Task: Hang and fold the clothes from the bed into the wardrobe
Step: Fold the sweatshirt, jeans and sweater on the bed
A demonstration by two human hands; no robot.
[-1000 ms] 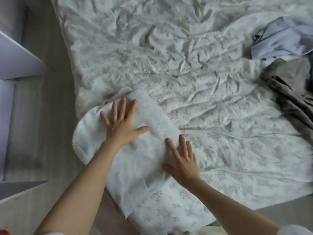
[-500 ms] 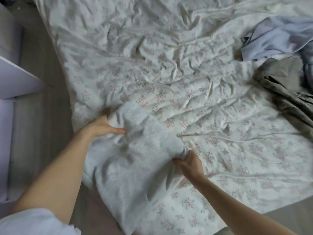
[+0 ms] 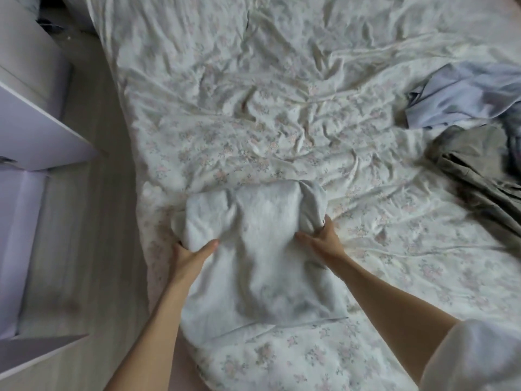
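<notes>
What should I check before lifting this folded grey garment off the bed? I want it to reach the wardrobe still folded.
1. Left hand grips the light grey garment at its left edge: ok.
2. Right hand grips its right edge: ok.
3. Fold tidy: not ok, the near layer spreads out loose.
4. Fingers under the bundle: cannot tell, hidden by cloth.
5. Blue garment and olive garment lie apart from it: ok.
6. Wardrobe shelf free: cannot tell.

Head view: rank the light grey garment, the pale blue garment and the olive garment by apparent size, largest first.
1. light grey garment, nearest the camera, so its lead is unsure.
2 and 3. olive garment and pale blue garment: look alike, and both are cut by the frame edge, so unranked.
</notes>
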